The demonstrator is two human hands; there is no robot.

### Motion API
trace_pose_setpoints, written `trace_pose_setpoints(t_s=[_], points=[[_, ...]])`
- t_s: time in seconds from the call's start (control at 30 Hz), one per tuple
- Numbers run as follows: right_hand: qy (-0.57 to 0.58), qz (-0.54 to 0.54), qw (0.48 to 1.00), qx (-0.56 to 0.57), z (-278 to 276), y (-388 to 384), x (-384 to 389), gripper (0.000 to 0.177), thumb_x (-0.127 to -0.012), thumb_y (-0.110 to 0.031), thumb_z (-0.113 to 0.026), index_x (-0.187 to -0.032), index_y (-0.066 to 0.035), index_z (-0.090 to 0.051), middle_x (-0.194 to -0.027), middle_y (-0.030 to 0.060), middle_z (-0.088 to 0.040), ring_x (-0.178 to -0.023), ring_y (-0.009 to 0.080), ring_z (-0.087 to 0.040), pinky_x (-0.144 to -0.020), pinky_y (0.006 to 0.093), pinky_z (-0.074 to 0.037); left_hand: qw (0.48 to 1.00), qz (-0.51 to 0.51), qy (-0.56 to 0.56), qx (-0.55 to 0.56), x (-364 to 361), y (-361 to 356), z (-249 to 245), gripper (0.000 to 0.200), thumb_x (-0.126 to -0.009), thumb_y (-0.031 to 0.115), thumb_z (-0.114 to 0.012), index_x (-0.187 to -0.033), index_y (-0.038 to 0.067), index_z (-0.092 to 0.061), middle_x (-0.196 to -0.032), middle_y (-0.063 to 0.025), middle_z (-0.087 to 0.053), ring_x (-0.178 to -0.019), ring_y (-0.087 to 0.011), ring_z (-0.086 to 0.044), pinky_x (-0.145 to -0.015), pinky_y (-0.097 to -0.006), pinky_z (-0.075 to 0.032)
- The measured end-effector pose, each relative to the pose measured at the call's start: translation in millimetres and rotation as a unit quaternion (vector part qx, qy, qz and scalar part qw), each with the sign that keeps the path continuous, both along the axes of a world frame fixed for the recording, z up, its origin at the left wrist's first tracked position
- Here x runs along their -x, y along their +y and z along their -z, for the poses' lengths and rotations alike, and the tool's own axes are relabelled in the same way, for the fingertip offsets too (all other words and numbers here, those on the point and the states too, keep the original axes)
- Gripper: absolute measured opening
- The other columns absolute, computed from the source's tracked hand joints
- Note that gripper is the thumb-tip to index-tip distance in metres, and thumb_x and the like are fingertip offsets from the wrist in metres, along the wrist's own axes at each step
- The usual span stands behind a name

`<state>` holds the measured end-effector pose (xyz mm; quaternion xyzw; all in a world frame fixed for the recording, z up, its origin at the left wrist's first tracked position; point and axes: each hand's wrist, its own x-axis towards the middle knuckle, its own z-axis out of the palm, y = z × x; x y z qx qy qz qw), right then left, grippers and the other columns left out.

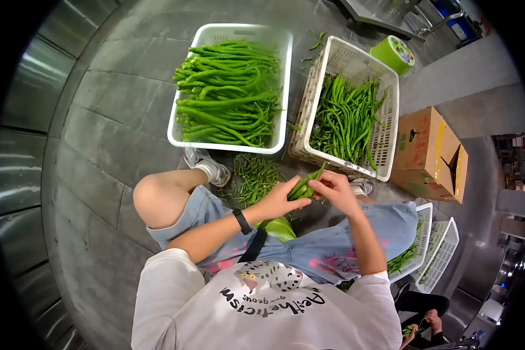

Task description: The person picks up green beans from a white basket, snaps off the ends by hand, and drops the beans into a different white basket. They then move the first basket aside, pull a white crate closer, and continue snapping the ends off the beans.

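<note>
My left hand (279, 201) is closed around a small bunch of green chili peppers (301, 189), held above the floor between my knees. The thumb and fingers of my right hand (334, 188) pinch the end of a pepper at the right side of that bunch. Just beyond my hands, a heap of green stem trimmings (252, 178) lies on the floor. Ahead on the left is a white tub (172, 125) with long green peppers laid side by side. A white slatted basket (394, 125) ahead on the right holds more loosely piled peppers.
A cardboard box (417, 146) stands right of the basket, with a green round stool (385, 55) behind it. More white baskets (449, 245) with peppers are by my right leg. At the lower right, another person's hands (431, 318) hold something green. Metal cabinets (17, 157) line the left.
</note>
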<state>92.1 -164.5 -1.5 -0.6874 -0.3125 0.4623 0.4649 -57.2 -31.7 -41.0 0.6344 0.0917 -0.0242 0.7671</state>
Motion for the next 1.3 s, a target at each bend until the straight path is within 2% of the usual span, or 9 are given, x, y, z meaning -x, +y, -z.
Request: trace_pose_setpoints(t_s=[0.27,0.4,0.5,0.6,0.8,0.9,1.0,1.03,1.3], points=[[0.162,0.167,0.972,-0.030,42.6,-5.7,2.1,0.012,-0.079,-0.005,-0.071,-0.075,-0.001,-0.060,-0.074,0.0013,-0.059,-0.060,0.0070,-0.052,-0.054,0.0213,-0.041,0.998,0.023,0.035,-0.050,-13.7,12.9,23.3,0.037,-0.081,0.018,-0.071,-0.109,0.001,-0.054,-0.082,0.0004,-0.060,-0.070,-0.0072,-0.056,-0.066,-0.0233,-0.046],[0.351,0.204,0.912,-0.054,56.0,-6.8,-1.9,0.009,-0.082,-0.006,-0.066,-0.076,-0.002,-0.060,-0.073,0.0031,-0.059,-0.061,0.0080,-0.050,-0.056,0.0211,-0.038,0.995,0.030,0.073,0.066,-19.0,12.8,24.8,0.026,-0.083,0.019,-0.070,-0.099,0.004,-0.056,-0.073,0.0013,-0.055,-0.065,-0.0066,-0.052,-0.061,-0.0219,-0.043],[0.425,0.195,0.882,-0.051,63.6,-8.9,-10.5,0.008,-0.086,-0.008,-0.062,-0.080,-0.001,-0.061,-0.074,0.0042,-0.059,-0.063,0.0092,-0.050,-0.057,0.0215,-0.038,0.988,0.042,0.086,0.124,-24.1,11.1,31.3,0.025,-0.085,0.017,-0.068,-0.101,0.004,-0.055,-0.076,0.0018,-0.055,-0.066,-0.0058,-0.053,-0.061,-0.0206,-0.044],[0.488,0.212,0.844,-0.070,60.9,-8.3,-13.7,0.009,-0.088,-0.010,-0.059,-0.088,-0.001,-0.061,-0.080,0.0051,-0.060,-0.066,0.0105,-0.052,-0.059,0.0216,-0.040,0.982,0.061,0.081,0.162,-29.6,17.5,33.2,0.040,-0.086,0.012,-0.065,-0.122,0.003,-0.050,-0.083,0.0014,-0.058,-0.068,-0.0055,-0.054,-0.064,-0.0209,-0.044],[0.388,0.190,0.890,-0.144,45.5,-9.4,-30.7,0.012,-0.091,-0.015,-0.053,-0.095,-0.004,-0.057,-0.091,0.0072,-0.059,-0.083,0.0140,-0.055,-0.069,0.0276,-0.043,0.971,0.044,0.090,0.217,-38.8,20.8,35.9,0.033,-0.089,0.015,-0.062,-0.116,0.004,-0.048,-0.085,-0.0019,-0.058,-0.067,-0.0086,-0.055,-0.062,-0.0220,-0.044],[0.289,0.187,0.935,-0.082,39.3,-12.3,-36.5,0.021,-0.090,-0.014,-0.052,-0.106,0.000,-0.054,-0.091,0.0065,-0.058,-0.079,0.0138,-0.053,-0.070,0.0276,-0.044,0.989,0.067,0.073,0.106,-37.9,19.3,35.0,0.033,-0.087,0.021,-0.065,-0.109,0.003,-0.050,-0.083,-0.0030,-0.058,-0.065,-0.0082,-0.055,-0.060,-0.0231,-0.046],[0.212,0.123,0.968,-0.060,41.4,-5.4,-18.5,0.021,-0.092,-0.015,-0.055,-0.107,0.000,-0.057,-0.090,0.0033,-0.058,-0.074,0.0084,-0.053,-0.065,0.0232,-0.044,0.992,0.065,-0.052,-0.093,-38.5,10.9,35.9,0.043,-0.088,0.026,-0.064,-0.119,0.002,-0.047,-0.083,-0.0035,-0.059,-0.064,-0.0085,-0.055,-0.060,-0.0241,-0.046],[0.208,0.097,0.972,-0.050,53.1,-6.9,-16.2,0.020,-0.091,-0.020,-0.059,-0.101,-0.003,-0.061,-0.081,0.0003,-0.061,-0.069,0.0064,-0.054,-0.063,0.0207,-0.043,0.990,0.127,0.052,-0.032,-39.4,15.0,16.2,0.065,-0.088,0.023,-0.063,-0.141,0.006,-0.031,-0.094,-0.0033,-0.061,-0.064,-0.0099,-0.057,-0.061,-0.0243,-0.047],[0.277,0.202,0.938,-0.047,47.7,-8.7,-14.3,0.029,-0.094,-0.027,-0.055,-0.086,-0.002,-0.066,-0.076,0.0009,-0.062,-0.062,0.0054,-0.050,-0.056,0.0188,-0.037,0.982,0.167,0.068,-0.049,-37.9,11.4,18.1,0.065,-0.090,0.026,-0.059,-0.145,0.012,-0.026,-0.088,-0.0040,-0.063,-0.054,-0.0101,-0.056,-0.054,-0.0254,-0.047]])
